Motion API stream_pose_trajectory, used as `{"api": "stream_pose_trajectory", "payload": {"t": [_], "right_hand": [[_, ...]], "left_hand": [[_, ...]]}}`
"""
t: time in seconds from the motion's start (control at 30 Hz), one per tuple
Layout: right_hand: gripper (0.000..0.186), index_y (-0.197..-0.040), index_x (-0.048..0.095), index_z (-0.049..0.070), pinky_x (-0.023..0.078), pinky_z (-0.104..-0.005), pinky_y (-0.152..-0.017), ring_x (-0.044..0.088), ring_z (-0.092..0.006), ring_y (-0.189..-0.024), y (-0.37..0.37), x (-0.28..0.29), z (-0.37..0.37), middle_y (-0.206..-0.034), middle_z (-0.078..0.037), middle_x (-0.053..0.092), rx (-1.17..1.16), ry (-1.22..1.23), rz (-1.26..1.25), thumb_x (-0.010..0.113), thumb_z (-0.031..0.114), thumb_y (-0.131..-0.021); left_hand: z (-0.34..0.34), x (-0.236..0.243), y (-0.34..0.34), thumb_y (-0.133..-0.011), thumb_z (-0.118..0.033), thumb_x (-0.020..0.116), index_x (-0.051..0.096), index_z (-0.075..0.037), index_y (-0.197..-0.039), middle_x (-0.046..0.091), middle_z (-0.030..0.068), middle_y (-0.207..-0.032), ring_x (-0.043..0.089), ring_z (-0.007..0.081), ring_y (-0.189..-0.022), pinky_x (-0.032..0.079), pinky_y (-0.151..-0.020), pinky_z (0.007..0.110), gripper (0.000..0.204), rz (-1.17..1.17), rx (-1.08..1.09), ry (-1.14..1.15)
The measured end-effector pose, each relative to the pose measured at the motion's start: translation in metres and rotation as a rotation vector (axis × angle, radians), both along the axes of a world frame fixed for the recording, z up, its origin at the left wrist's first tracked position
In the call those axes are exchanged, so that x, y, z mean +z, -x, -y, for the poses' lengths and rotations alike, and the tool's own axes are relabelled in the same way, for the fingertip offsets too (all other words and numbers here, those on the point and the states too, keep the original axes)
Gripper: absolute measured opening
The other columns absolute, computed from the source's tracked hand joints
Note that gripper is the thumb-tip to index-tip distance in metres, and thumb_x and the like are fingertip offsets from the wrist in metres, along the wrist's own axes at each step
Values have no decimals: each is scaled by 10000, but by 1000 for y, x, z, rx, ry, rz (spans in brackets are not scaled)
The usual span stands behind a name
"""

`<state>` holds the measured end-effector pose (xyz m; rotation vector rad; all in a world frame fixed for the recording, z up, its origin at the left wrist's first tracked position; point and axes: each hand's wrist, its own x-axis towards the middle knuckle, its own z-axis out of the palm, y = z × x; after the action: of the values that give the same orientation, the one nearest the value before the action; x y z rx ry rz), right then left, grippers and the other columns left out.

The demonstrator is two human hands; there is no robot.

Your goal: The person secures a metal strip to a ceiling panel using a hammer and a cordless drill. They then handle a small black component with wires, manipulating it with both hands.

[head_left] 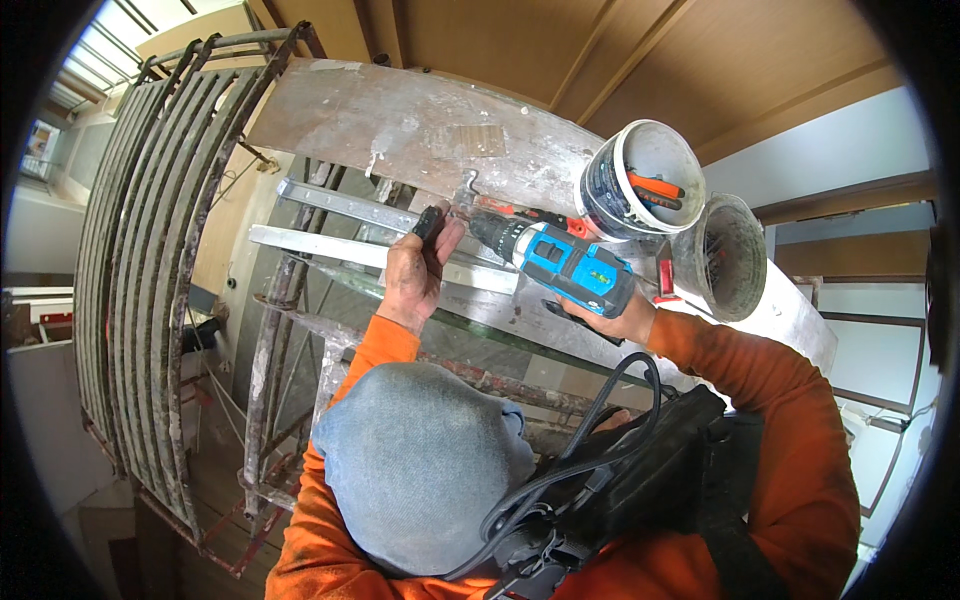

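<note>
My left hand (420, 270) has its fingers closed on a small black object (428, 222), close to the chuck of a blue-and-black cordless drill (575, 265); exactly what touches the chuck is unclear. My right hand (620, 318) grips that drill by its handle, pointing it toward my left. A small metal piece (468, 188) shows just beyond my left fingers. A red-and-black tool (575, 226) lies behind the drill on a paint-spattered plank (350, 115). A white bar (330, 245) and an aluminium length (330, 198) run beneath my left hand.
A white bucket of tools (640, 150) and a grey bucket (740, 255) sit at the right. Rusty scaffolding with a slatted platform (150, 250) spans the left, and pipes (270, 380) run below the plank. Wooden panelling (730, 60) rises behind. A dark cable (650, 365) loops near my right forearm.
</note>
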<state>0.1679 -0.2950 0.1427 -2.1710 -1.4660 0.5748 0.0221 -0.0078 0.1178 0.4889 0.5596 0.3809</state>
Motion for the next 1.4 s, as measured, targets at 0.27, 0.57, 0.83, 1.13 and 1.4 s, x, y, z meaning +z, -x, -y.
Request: {"api": "stream_pose_trajectory", "payload": {"t": [0.27,0.57,0.83,1.13,1.4], "right_hand": [[710,-1382,516,66,400,-419,-1053,566,-300,-1186,-10,-12,8,-1298,-133,595,108,-211,121,825,321,-796],[683,-1368,516,79,392,-419,-1056,555,-281,-1213,0,-21,9,-1299,-130,596,-152,-21,-238,814,351,-816],[455,-1295,623,187,338,-448,-1092,558,-246,-1222,-4,3,4,-1261,-37,677,36,97,-22,705,426,-917],[458,-1278,616,133,331,-497,-1096,562,-284,-1203,-5,16,-2,-1211,-79,676,-8,70,-111,673,426,-931],[403,-1196,630,65,540,-401,-862,666,-298,-987,-1,35,-8,-1092,-134,687,-58,-55,-179,780,229,-859]], "left_hand": [[2,-1,0,-1051,-67,407,533,140,-1316,611,198,-1313,662,274,-1112,567,-1021,362,360,-104,-10,-55],[9,8,3,-1029,-267,510,559,42,-1343,654,167,-1209,679,267,-1018,568,-945,382,443,-58,-102,-20],[-51,-57,45,-946,-96,519,541,40,-1093,619,121,-883,629,199,-706,577,-527,355,201,-810,404,-434],[-104,-109,77,-958,-250,611,540,0,-687,587,103,-686,673,271,-579,569,-448,395,375,-840,237,-366],[-76,-42,77,-826,-55,587,671,-50,-1175,726,90,-1032,701,212,-975,582,-855,346,359,-1142,-9,-1320]]}}
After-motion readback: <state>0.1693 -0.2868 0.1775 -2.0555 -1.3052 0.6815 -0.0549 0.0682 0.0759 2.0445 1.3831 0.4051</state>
